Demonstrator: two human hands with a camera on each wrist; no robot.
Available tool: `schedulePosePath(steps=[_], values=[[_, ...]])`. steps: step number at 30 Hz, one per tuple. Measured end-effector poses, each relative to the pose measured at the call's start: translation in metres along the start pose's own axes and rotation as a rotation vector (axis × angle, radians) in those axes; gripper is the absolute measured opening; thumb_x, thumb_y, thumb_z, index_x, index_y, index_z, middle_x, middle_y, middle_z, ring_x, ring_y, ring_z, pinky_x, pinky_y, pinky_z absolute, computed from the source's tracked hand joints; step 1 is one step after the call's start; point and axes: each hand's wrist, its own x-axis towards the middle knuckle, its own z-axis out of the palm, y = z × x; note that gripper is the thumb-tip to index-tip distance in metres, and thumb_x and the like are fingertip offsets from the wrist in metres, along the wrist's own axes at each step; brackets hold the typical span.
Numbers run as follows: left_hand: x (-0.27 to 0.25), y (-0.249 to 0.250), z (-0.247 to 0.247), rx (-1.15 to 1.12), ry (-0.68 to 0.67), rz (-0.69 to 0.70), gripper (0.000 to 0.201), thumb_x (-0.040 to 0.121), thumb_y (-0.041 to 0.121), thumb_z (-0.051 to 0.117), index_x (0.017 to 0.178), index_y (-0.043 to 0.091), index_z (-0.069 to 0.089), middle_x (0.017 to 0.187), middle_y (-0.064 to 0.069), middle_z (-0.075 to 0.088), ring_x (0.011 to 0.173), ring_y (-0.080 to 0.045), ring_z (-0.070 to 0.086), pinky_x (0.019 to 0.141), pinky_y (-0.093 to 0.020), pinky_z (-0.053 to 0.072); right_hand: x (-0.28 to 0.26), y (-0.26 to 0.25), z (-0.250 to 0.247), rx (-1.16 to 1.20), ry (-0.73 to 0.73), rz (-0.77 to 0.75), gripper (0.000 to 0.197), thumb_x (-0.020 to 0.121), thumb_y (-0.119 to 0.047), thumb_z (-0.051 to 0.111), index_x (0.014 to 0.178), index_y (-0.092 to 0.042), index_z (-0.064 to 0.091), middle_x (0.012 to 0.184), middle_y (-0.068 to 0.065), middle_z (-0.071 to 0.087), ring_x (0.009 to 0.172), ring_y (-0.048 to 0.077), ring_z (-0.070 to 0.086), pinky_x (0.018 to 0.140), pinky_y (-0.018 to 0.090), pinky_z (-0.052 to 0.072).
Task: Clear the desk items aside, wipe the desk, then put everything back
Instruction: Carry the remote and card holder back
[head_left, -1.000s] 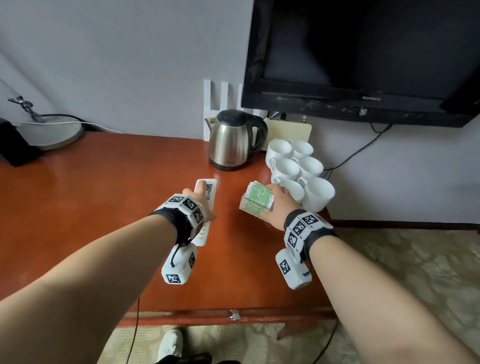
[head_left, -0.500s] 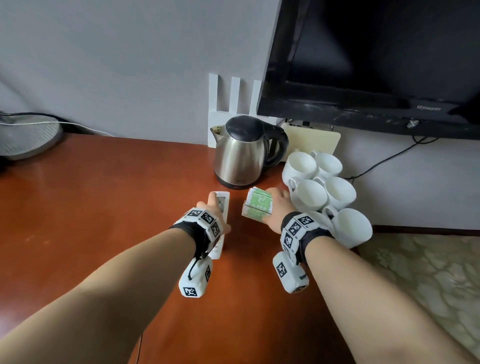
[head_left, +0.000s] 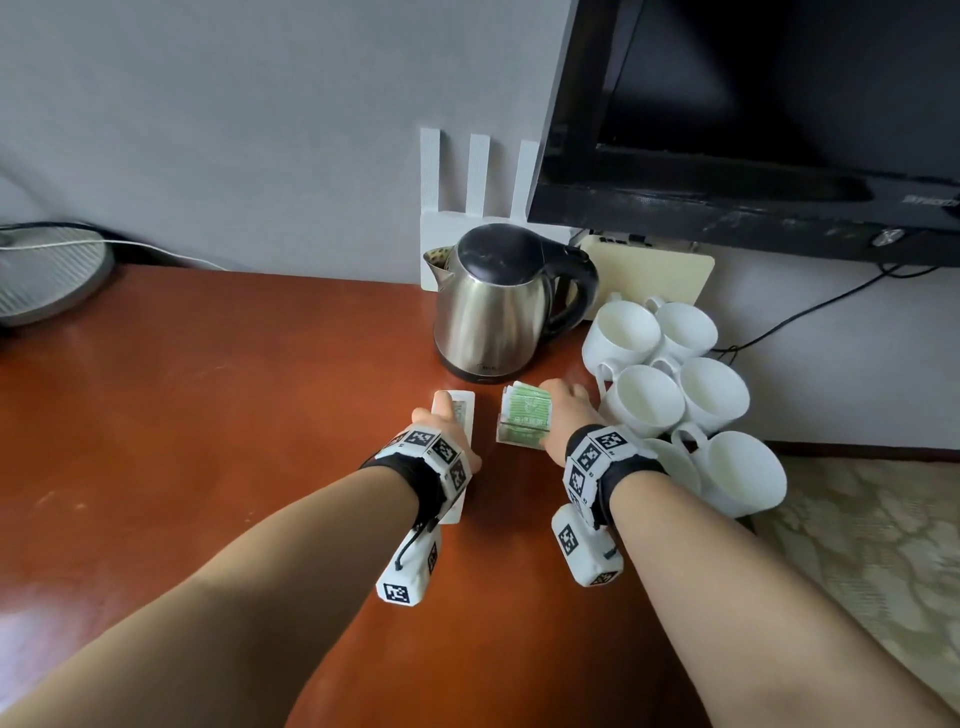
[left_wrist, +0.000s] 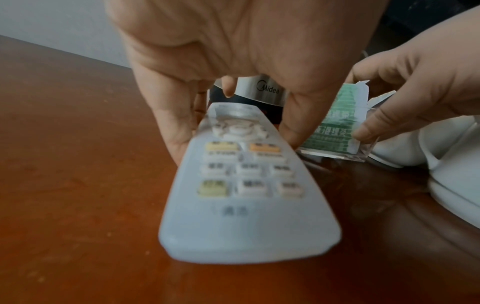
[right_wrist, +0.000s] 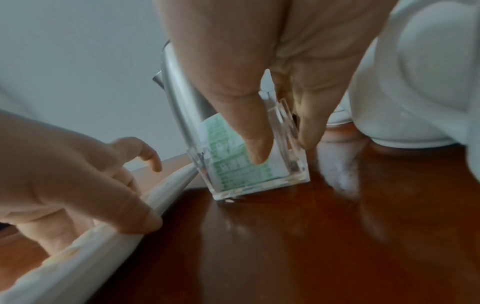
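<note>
On the red-brown desk (head_left: 208, 415) my left hand (head_left: 447, 431) grips a white remote control (head_left: 460, 410) (left_wrist: 244, 185) by its sides; the remote lies flat on the wood. My right hand (head_left: 566, 410) pinches a clear plastic box of green tea packets (head_left: 524, 415) (right_wrist: 249, 164), thumb on the near face, fingers behind. The box's base rests on the desk just in front of the steel kettle (head_left: 493, 312). Remote and box sit side by side, a small gap between them.
Several white cups (head_left: 670, 379) crowd the desk's right end, right of my right hand, some overhanging the edge. A white router (head_left: 478, 171) and a cream box (head_left: 649, 265) stand behind the kettle under a black TV (head_left: 753, 130). A fan base (head_left: 47, 275) sits far left.
Both hands have carried the remote and the tea box forward toward the kettle and lowered them onto the desk. The head camera has moved closer.
</note>
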Motion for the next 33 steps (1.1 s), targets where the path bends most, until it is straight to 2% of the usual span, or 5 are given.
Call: schedulePosePath(steps=[3,6,12,26,33], values=[[0.000,0.001,0.002,0.040,-0.018,0.014,0.069,0.081,0.031,0.068,0.130,0.015,0.022,0.123,-0.010,0.038,0.106,-0.030,0.054,0.071,-0.033,0.040,0.002,0.003,0.001,-0.031,-0.009,0.032,0.054,0.083,-0.003,0.058,0.130,-0.019,0.035,0.130,0.009,0.034,0.113,0.029,0.051,0.093,0.039,0.045],[0.001,0.000,0.001,0.038,-0.030,0.035,0.078,0.077,0.036,0.072,0.133,0.016,0.021,0.122,-0.009,0.037,0.108,-0.032,0.054,0.074,-0.036,0.043,0.002,0.005,0.004,-0.130,0.042,0.008,0.056,0.081,-0.009,0.060,0.130,-0.020,0.035,0.131,0.008,0.035,0.124,0.029,0.040,0.100,0.038,0.037],[-0.001,-0.012,-0.007,0.050,-0.080,0.086,0.091,0.072,0.041,0.077,0.140,0.016,0.022,0.127,-0.008,0.040,0.113,-0.031,0.053,0.094,-0.043,0.049,0.005,0.005,0.005,-0.193,0.073,-0.028,0.060,0.081,-0.012,0.063,0.132,-0.023,0.034,0.132,0.007,0.037,0.126,0.027,0.037,0.104,0.039,0.032],[0.004,-0.006,-0.001,0.004,-0.085,0.145,0.081,0.073,0.038,0.077,0.135,0.012,0.032,0.126,-0.007,0.042,0.110,-0.028,0.056,0.092,-0.042,0.051,0.016,-0.001,0.002,-0.120,0.095,0.010,0.054,0.083,-0.010,0.064,0.129,-0.019,0.038,0.129,0.009,0.038,0.123,0.028,0.041,0.098,0.040,0.039],[-0.008,-0.011,-0.014,0.044,-0.062,0.157,0.085,0.078,0.044,0.071,0.142,0.013,0.025,0.138,-0.008,0.035,0.119,-0.030,0.051,0.095,-0.041,0.048,-0.004,-0.014,-0.016,-0.110,0.124,-0.080,0.074,0.084,-0.018,0.063,0.145,-0.024,0.022,0.149,0.005,0.021,0.141,0.025,0.017,0.113,0.037,0.023]])
